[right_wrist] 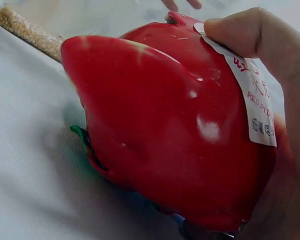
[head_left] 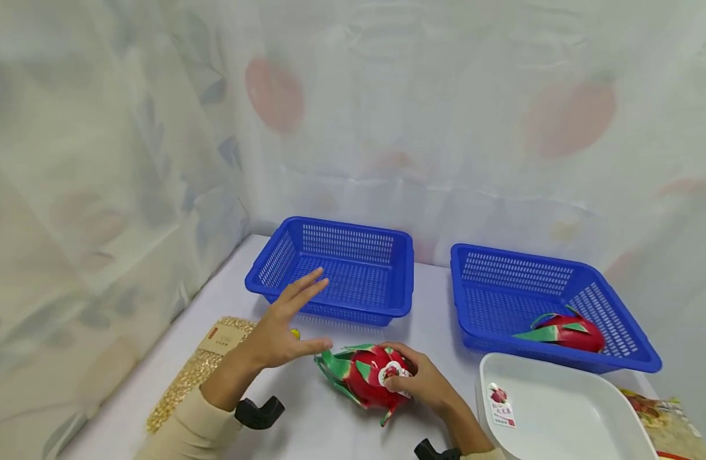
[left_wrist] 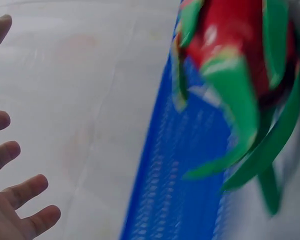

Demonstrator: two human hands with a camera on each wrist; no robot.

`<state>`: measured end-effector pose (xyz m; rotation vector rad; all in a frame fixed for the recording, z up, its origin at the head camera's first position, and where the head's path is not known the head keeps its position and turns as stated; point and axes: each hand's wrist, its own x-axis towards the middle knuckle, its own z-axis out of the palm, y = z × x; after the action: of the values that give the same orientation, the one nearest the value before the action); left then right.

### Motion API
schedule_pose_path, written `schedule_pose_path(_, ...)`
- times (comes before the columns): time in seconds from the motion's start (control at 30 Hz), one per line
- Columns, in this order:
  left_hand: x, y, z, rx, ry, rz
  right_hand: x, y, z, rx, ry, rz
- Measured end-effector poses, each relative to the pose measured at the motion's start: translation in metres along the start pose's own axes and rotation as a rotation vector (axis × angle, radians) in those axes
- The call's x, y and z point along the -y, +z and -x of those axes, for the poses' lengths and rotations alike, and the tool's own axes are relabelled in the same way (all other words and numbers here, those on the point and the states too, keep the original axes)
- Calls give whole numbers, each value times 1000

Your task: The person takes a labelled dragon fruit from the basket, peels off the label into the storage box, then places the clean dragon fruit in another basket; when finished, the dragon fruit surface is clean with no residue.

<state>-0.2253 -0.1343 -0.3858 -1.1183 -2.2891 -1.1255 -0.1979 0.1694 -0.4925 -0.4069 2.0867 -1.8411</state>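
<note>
Holding one pitaya point(head_left: 364, 386), two baskets point(head_left: 358, 281) behind

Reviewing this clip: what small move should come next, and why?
I'd probably have the right hand slide its thumb along the label, pressing it down. That hand grips the dragon fruit, its thumb on one end of the label, the printed end uncovered; the left hand holds nothing.

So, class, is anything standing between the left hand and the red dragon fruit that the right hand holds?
Nothing visible is. The left hand has its thumb close to the green leaf tips of the red dragon fruit; contact is unclear. The right hand grips the fruit's opposite end.
</note>
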Motion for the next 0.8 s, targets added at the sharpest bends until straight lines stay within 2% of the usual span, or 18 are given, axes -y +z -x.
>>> schedule_pose_path(0.23,-5,29,8,85,15,29,1,0,-3,22,-25,-29)
schedule_pose_path(0.33,-8,41,9,116,10,3,1,-1,-2,30,-37,-33)
schedule_pose_path(0.47,-10,60,12,189,-26,-35,0,-4,-1,43,-45,-35)
schedule_pose_path(0.57,-9,73,16,251,-70,-3,0,-5,-1,60,-52,-42)
schedule_pose_path(0.7,-7,84,19,271,-102,60,0,-5,-1,75,-59,-43)
schedule_pose_path(0.8,-5,90,20,281,-99,52,-1,-5,-1,78,-66,-43)
